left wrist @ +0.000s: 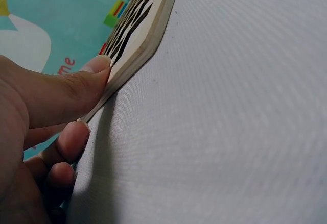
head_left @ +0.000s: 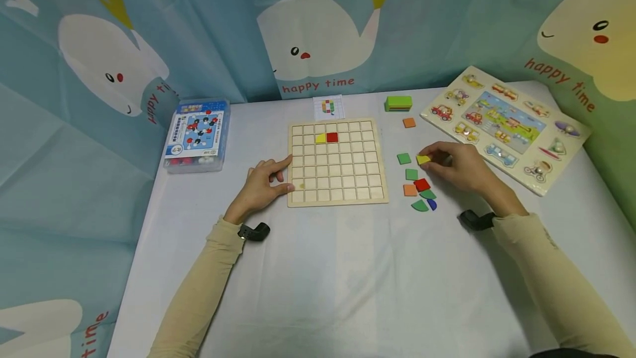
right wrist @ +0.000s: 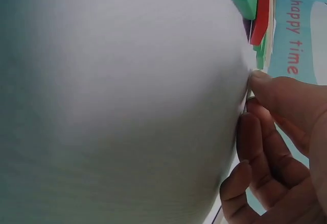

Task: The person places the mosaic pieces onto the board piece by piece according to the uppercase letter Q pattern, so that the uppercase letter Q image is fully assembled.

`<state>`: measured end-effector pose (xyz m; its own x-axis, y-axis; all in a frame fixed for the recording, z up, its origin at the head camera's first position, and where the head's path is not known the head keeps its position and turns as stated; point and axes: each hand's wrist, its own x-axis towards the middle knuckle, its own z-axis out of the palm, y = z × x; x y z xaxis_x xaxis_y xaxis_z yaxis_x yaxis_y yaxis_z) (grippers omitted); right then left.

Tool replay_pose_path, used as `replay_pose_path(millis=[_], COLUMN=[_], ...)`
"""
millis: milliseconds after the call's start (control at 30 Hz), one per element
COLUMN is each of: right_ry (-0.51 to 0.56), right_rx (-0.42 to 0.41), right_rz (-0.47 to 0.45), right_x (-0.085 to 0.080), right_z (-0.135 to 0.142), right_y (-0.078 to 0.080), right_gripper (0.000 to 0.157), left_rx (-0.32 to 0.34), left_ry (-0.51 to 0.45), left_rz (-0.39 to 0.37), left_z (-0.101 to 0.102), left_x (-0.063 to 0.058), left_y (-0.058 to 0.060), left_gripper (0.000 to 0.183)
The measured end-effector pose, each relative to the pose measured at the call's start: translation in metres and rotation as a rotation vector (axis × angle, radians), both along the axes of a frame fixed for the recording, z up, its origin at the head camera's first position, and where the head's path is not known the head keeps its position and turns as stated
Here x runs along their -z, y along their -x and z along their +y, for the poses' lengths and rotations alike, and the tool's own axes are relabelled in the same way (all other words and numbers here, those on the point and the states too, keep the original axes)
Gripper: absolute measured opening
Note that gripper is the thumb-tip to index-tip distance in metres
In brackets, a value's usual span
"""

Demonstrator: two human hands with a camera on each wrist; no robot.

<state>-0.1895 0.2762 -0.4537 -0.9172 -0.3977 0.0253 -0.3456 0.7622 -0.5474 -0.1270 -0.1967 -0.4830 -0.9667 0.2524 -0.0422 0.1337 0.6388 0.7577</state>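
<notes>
A square wooden grid board (head_left: 338,204) lies flat on the table. In its upper rows a yellow tile (head_left: 321,138) sits beside a red tile (head_left: 332,137). My left hand (head_left: 260,184) rests at the board's left edge, thumb and index finger spread apart and touching it; the left wrist view shows the thumb (left wrist: 76,89) on the rim. To the right of the board, my right hand (head_left: 457,164) pinches a small yellow tile (head_left: 423,159) between thumb and fingertips, low over the table. In the right wrist view the fingers mostly hide that tile.
Near my right hand lie green (head_left: 404,158), orange (head_left: 409,190), red (head_left: 422,184) and blue (head_left: 432,204) pieces. Behind stand a pattern card (head_left: 328,108) and a green box (head_left: 398,104). A vehicle puzzle board (head_left: 507,120) is at right, a plastic case (head_left: 196,136) at left.
</notes>
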Motion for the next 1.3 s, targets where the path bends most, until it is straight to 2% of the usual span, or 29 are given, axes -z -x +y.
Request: replay_pose_path(millis=[200,533,767,933,1300], right_ry=[-0.036,-0.087,-0.076,0.002,0.293], right_rx=[-0.026,-0.016,-0.027,0.002,0.051], right_rz=[-0.001,-0.027,-0.099,-0.13,-0.078], right_x=[-0.003,-0.005,-0.007,-0.006,-0.012], right_z=[-0.005,-0.011,-0.013,-0.015,-0.036], right_y=[0.002,0.006,0.009,0.008,0.012], right_gripper=[0.027,0.03,0.031,0.032,0.03], left_rx=[0.006,0.007,0.004,0.003,0.01], left_ry=[-0.003,0.002,-0.001,0.0,0.008], left_rz=[0.001,0.009,0.01,0.004,0.008], left_z=[0.0,0.0,-0.001,-0.001,-0.001], left_x=[0.0,-0.001,0.0,-0.001,-0.002], left_y=[0.0,-0.001,-0.001,-0.001,-0.001], left_gripper=[0.075,0.074,0.075,0.075,0.074])
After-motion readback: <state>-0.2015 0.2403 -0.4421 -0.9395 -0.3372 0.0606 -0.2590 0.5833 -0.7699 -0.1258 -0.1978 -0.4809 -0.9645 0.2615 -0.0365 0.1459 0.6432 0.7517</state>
